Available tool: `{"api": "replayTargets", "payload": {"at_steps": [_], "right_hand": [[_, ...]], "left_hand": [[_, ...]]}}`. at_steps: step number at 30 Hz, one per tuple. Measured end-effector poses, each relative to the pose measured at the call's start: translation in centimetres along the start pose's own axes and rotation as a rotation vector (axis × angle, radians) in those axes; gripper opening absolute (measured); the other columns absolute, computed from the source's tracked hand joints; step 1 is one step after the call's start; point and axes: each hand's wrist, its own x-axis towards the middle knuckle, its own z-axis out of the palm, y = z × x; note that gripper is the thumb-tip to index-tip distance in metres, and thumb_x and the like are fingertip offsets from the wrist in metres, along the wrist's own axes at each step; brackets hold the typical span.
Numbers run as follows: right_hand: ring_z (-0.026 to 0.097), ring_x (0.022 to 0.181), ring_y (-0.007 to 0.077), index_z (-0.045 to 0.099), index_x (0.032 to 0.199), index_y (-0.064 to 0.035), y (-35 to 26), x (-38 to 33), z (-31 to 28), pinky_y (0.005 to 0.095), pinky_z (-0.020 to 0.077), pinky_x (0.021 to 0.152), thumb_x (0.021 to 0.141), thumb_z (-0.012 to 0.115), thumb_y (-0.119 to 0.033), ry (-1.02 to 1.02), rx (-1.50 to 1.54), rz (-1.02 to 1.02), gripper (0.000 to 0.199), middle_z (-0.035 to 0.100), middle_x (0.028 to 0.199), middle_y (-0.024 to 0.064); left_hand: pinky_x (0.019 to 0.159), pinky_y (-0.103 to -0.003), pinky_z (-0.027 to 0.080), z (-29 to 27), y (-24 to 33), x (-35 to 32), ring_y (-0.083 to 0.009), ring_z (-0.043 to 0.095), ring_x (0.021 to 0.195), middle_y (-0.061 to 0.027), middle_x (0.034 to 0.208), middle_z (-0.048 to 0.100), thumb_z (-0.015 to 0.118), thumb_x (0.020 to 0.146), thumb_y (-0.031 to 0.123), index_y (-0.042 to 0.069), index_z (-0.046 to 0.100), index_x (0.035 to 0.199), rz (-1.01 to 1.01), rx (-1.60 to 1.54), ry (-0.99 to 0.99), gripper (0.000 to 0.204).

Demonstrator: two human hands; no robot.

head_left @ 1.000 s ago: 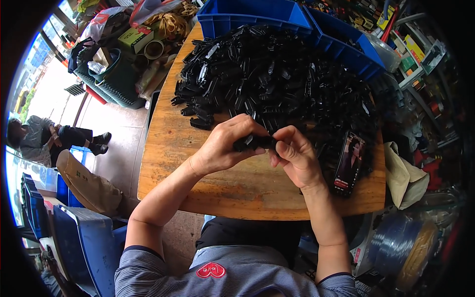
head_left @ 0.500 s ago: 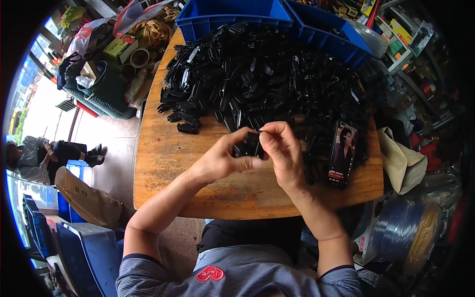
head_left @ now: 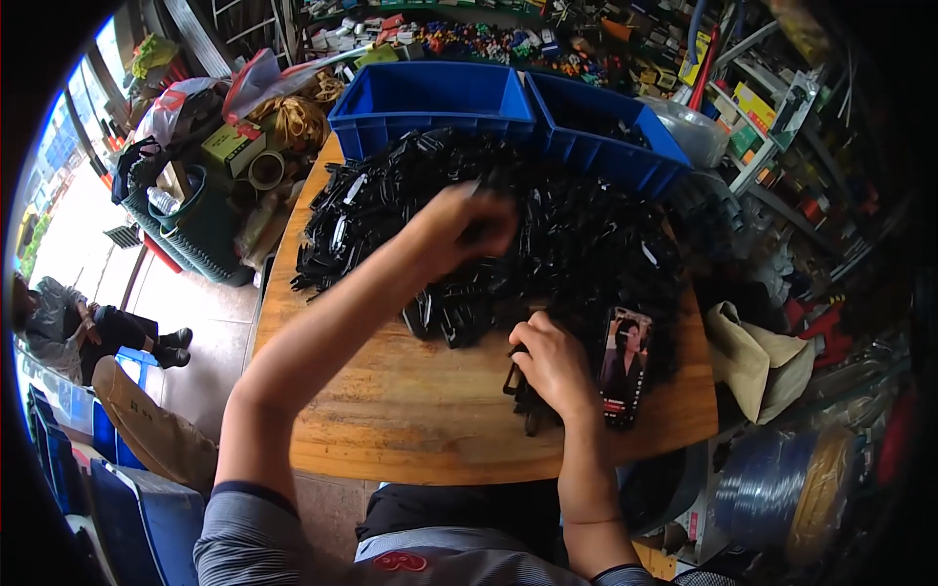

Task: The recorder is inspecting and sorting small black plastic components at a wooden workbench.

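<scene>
A big heap of small black plastic parts [head_left: 391, 220] covers the far half of the wooden table. My left hand [head_left: 461, 230] is stretched out over the heap, smeared by motion, so its fingers and anything in them cannot be made out. Closer to me, my right hand [head_left: 552, 359] is closed, its fingers bent around a black plastic part [head_left: 512, 377] just left of the phone. A few more black parts lie under and beside that hand. The phone [head_left: 623, 366], its screen lit with a picture of a person, rests at the heap's right side.
Two blue bins [head_left: 430, 122] stand behind the heap, the right one [head_left: 611, 146] holding some dark parts. Bare wood [head_left: 391, 410] shows at the table's near left. Beyond the right edge are a beige bag [head_left: 752, 361] and a wrapped spool [head_left: 782, 498]. Someone sits at far left.
My hands have parted from the black part they held together. The left has reached forward over the heap; the right has come down near the phone. The view has tilted up.
</scene>
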Motion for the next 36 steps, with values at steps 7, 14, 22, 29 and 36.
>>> {"api": "replayTargets", "payload": {"at_steps": [7,14,22,29,36], "right_hand": [[0.055,0.080,0.0243,0.059,0.077,-0.0051,0.0,1.2,2.1,0.0351,0.0464,0.072,0.069,0.068,-0.007,0.125,0.053,-0.244,0.012,0.054,0.077,0.0070],[0.058,0.067,0.0240,0.052,0.085,-0.0015,-0.7,0.9,-1.0,0.0317,0.0463,0.061,0.079,0.062,-0.004,0.313,0.257,-0.224,0.011,0.058,0.075,0.0105],[0.051,0.058,0.0106,0.050,0.092,-0.0011,-3.1,0.8,1.5,0.0244,0.0422,0.056,0.088,0.053,-0.008,0.144,0.511,-0.226,0.009,0.055,0.068,0.0046],[0.048,0.063,0.0072,0.050,0.099,-0.0033,-3.6,1.1,2.6,0.0211,0.0414,0.059,0.091,0.052,-0.014,-0.005,0.835,-0.125,0.014,0.055,0.073,0.0014],[0.049,0.072,0.0056,0.048,0.117,-0.0042,-4.6,1.0,2.6,0.0200,0.0424,0.066,0.082,0.068,-0.019,0.074,0.969,-0.184,0.043,0.055,0.084,-0.0018]], "left_hand": [[0.090,-0.045,0.045,4.1,10.3,13.8,-0.0286,0.056,0.105,-0.0115,0.114,0.055,0.063,0.080,0.027,0.012,0.050,0.126,0.413,0.785,0.430,0.050],[0.067,-0.034,0.048,-0.4,6.1,-6.2,-0.0238,0.062,0.076,-0.0071,0.086,0.064,0.061,0.079,0.019,0.008,0.063,0.089,0.575,1.868,0.196,0.015],[0.070,-0.035,0.048,-3.0,-4.2,-20.3,-0.0269,0.052,0.094,-0.0079,0.093,0.053,0.065,0.071,0.015,0.008,0.056,0.084,0.284,1.961,0.591,0.017],[0.067,-0.031,0.047,-1.7,-5.3,-18.3,-0.0226,0.056,0.080,-0.0070,0.083,0.056,0.057,0.077,0.000,0.007,0.055,0.095,0.291,1.620,0.362,0.019],[0.070,-0.025,0.048,4.0,-5.4,-13.4,-0.0119,0.057,0.081,-0.0050,0.084,0.058,0.049,0.087,-0.001,0.004,0.040,0.127,0.117,0.411,0.299,0.041]]}}
